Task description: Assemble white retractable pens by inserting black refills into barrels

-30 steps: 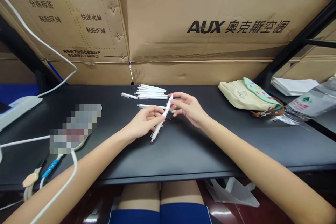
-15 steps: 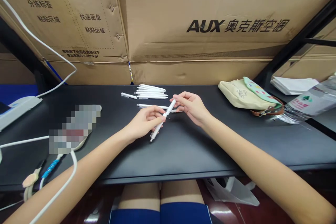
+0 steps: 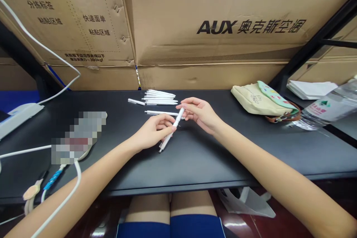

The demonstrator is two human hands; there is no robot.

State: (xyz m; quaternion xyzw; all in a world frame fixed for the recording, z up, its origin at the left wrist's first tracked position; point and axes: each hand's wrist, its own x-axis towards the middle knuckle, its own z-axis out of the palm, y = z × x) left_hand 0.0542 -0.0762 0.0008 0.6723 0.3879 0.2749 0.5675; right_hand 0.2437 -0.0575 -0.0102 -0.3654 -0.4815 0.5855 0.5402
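In front of me both hands hold a white pen (image 3: 166, 140), slanted with its clip end toward me and down to the left. My left hand (image 3: 154, 130) is closed around the middle of the barrel between thumb and fingers. At the far end, my right hand (image 3: 199, 113) pinches the white tip section. A seam shows on the barrel between the two hands. Just behind them lies another white pen (image 3: 158, 112), partly covered by my fingers. Farther back is a pile of several white pens (image 3: 160, 98), with a short white pen part (image 3: 136, 101) to its left.
A pixelated phone-like object (image 3: 80, 137) with cables and a white power strip (image 3: 22, 117) are at left. At right are a cream pouch (image 3: 251, 100), folded white paper (image 3: 311, 88) and a plastic bottle (image 3: 329, 108). Cardboard boxes (image 3: 212, 52) stand behind the black table (image 3: 195, 163).
My right hand has moved slightly left and down toward my left hand with the tip section. The pen's two sections look closer together.
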